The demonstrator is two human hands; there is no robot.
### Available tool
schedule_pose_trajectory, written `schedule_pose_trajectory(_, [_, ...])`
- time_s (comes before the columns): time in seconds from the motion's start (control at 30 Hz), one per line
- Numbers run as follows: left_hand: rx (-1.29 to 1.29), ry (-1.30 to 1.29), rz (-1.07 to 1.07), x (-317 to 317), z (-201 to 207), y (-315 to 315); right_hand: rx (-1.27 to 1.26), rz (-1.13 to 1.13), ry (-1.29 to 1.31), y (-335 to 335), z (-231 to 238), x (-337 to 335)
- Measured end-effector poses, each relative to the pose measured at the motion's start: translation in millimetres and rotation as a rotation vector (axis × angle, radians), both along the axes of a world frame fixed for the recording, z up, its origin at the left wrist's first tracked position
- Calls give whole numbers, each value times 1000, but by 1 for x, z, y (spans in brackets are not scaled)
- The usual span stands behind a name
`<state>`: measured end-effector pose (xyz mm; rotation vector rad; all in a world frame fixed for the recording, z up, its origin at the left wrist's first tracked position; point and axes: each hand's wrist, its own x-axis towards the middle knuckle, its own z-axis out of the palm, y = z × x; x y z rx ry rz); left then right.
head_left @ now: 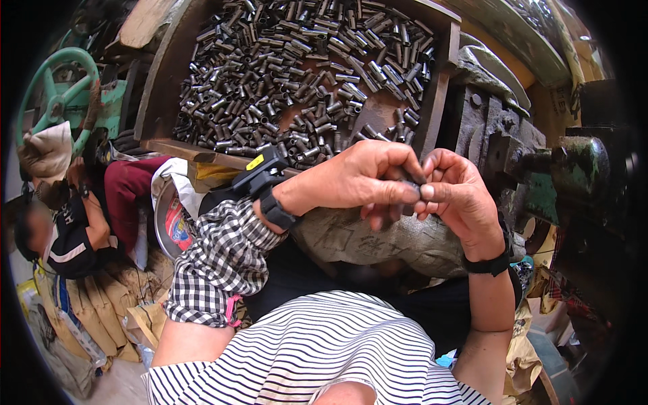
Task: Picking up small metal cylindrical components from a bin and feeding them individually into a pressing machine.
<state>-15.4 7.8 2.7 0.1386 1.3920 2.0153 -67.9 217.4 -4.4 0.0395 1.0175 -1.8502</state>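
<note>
My left hand (358, 179) and my right hand (459, 199) meet in front of me, fingertips pinched together around a small dark metal tube (410, 182). Which hand bears most of the tube is hard to tell; both touch it. My left forearm wears a checked sleeve (223, 260) and a black wrist device (266, 179). My right wrist carries a black band (489, 264). Just beyond my hands, a wooden tray (162, 81) holds several similar short dark metal tubes (297, 74).
A dark machine with a green-painted metal part (574, 169) stands at the right. A green handwheel (61, 94) is at the far left. Another person (74, 216) sits low at the left. A grey sack (378, 239) lies under my hands.
</note>
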Motion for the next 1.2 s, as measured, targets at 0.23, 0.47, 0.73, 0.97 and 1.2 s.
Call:
schedule_pose_trajectory(0.23, [-167, 208, -145, 0, -6, -12, 135, 50, 211, -13, 8, 9])
schedule_pose_trajectory(0.47, [-294, 50, 305, 2, -4, -30, 788, -108, 1464, -44, -3, -25])
schedule_pose_trajectory(0.73, [-1020, 824, 215, 5, -31, -42, 1555, 563, 2025, -106, -21, -55])
schedule_pose_trajectory(0.97, [-1376, 904, 47, 4, -42, -34, 1368, 410, 2004, -89, -32, -59])
schedule_pose_trajectory(1.2, [-1444, 990, 64, 6, -39, -34, 994, 61, 1824, -62, -19, -36])
